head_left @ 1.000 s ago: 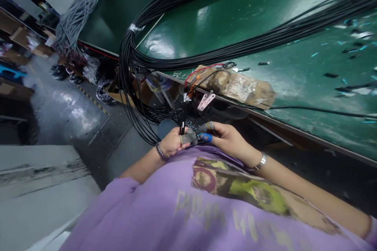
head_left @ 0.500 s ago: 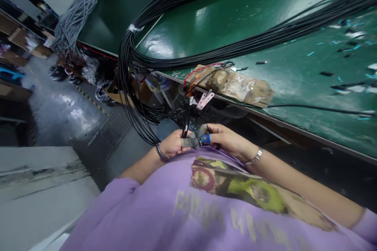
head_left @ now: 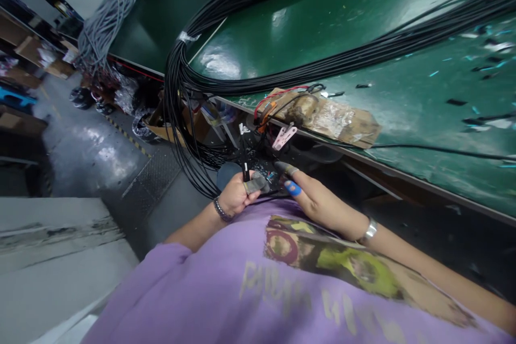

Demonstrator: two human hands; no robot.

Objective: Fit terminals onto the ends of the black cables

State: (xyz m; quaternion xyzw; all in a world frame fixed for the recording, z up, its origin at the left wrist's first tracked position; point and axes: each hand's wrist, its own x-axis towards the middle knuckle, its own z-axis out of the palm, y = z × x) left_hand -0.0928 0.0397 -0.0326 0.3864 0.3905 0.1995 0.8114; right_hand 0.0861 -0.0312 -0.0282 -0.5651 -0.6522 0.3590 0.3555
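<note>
My left hand (head_left: 237,193) is closed around a thin black cable (head_left: 244,170) whose white-tipped end sticks up above the fist. Grey tape covers its thumb. My right hand (head_left: 312,199) is just to the right, fingers stretched toward the cable end. It has grey tape on one fingertip and a blue cot on another, and holds nothing I can see. Both hands are low in front of my purple shirt, below the edge of the green bench (head_left: 363,37). A thick bundle of black cables (head_left: 181,80) drapes over the bench's corner down toward my hands.
A taped cardboard fixture (head_left: 330,115) with red and orange wires sits on the bench edge, a pink clip (head_left: 283,137) hanging under it. Grey cable coils (head_left: 105,16) hang at upper left. Boxes and bags lie on the grey floor to the left.
My right hand has let go and pulled slightly away to the right, its fingers now extended. My left hand keeps its hold on the cable end, which now shows a white tip.
</note>
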